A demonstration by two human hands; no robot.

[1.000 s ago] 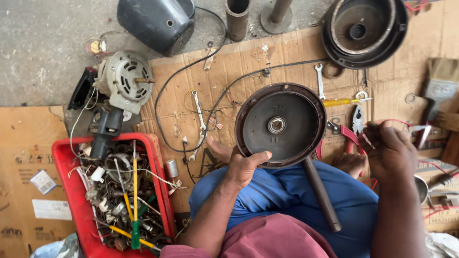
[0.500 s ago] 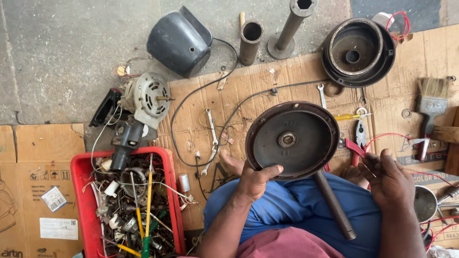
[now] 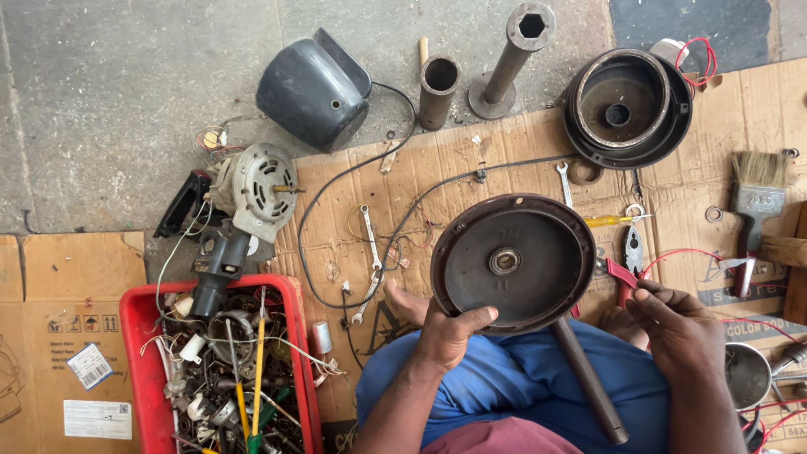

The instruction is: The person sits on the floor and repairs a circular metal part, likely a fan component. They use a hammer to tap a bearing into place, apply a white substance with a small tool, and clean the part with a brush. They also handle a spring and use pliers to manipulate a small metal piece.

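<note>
A person's left hand [image 3: 450,332] is gripping the lower rim of a round, dark metal motor cover [image 3: 513,262], likely heavy and rigid, above their lap, while the right hand [image 3: 677,324], just right of it, is hovering loosely curled and empty.

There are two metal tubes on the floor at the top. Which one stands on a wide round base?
The longer tube, on the right, with a six-sided hole in its top end. The shorter tube beside it has a round opening and no base.
</note>
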